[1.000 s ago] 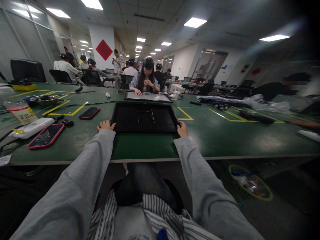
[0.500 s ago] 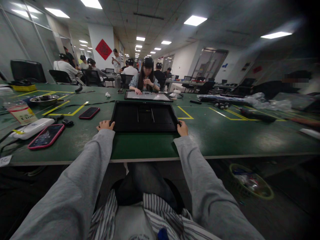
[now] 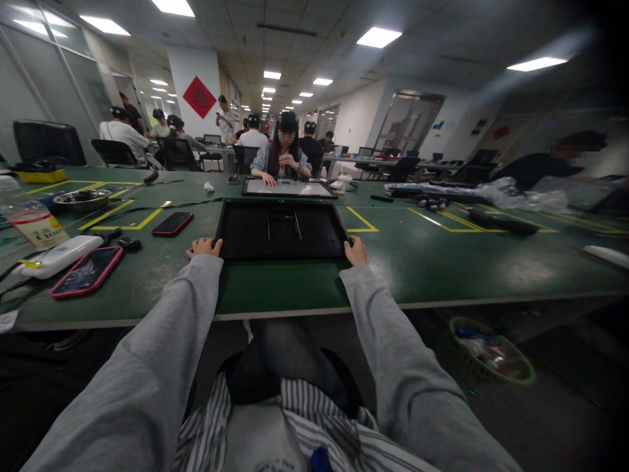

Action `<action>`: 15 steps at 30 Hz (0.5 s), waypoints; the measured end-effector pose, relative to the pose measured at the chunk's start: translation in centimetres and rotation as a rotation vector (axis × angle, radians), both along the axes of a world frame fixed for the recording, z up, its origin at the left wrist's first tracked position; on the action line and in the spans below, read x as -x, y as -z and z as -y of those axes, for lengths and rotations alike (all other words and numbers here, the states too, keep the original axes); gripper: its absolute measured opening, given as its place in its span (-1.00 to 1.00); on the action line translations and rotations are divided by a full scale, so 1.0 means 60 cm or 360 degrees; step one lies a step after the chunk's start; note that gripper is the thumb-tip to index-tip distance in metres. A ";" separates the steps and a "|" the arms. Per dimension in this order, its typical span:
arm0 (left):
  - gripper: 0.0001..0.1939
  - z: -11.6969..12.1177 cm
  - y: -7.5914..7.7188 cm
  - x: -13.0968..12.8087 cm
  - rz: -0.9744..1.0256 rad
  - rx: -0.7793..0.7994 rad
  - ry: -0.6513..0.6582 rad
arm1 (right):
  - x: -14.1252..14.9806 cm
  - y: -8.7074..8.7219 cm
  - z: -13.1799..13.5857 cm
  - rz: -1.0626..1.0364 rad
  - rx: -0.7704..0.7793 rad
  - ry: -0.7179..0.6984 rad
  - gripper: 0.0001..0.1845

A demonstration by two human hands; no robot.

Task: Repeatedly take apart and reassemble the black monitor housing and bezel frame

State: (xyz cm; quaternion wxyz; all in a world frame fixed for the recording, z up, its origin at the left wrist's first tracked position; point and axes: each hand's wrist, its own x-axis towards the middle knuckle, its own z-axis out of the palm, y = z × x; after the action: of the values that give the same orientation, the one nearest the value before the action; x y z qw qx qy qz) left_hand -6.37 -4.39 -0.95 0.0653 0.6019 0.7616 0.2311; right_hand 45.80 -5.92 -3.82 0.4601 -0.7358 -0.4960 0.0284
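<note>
A flat black panel (image 3: 282,229) lies on the green table (image 3: 442,262) straight ahead of me. My left hand (image 3: 203,247) grips its near left corner with curled fingers. My right hand (image 3: 356,250) is closed on its near right corner. Both grey sleeves reach out over the table's front edge. The panel rests flat, with two thin slots showing in its middle.
Left of the panel lie a red-cased phone (image 3: 87,271), a second phone (image 3: 171,223), a white device (image 3: 57,255) and a metal bowl (image 3: 81,196). A person across the table touches a light panel (image 3: 287,188). A green basket (image 3: 491,351) sits on the floor at right.
Almost nothing has moved. Both hands keep their hold on the panel's near corners; the view has shifted slightly.
</note>
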 end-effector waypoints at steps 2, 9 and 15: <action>-0.45 -0.002 0.001 0.001 -0.0014 0.0002 -0.0005 | 0.002 -0.003 0.003 0.0023 0.0038 -0.0001 -0.53; -0.43 -0.005 0.003 0.001 -0.0054 0.0011 -0.0007 | 0.016 -0.017 0.017 0.0109 0.0181 0.0033 -0.49; -0.47 -0.002 -0.005 -0.007 -0.0091 -0.0031 -0.0040 | 0.035 -0.032 0.028 0.0176 0.0274 0.0073 -0.51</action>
State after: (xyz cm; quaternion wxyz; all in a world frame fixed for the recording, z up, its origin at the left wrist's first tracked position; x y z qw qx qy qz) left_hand -5.94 -4.26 -0.68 0.0347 0.5993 0.7684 0.2218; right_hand 43.72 -7.63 -1.92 0.3676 -0.7843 -0.4993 0.0196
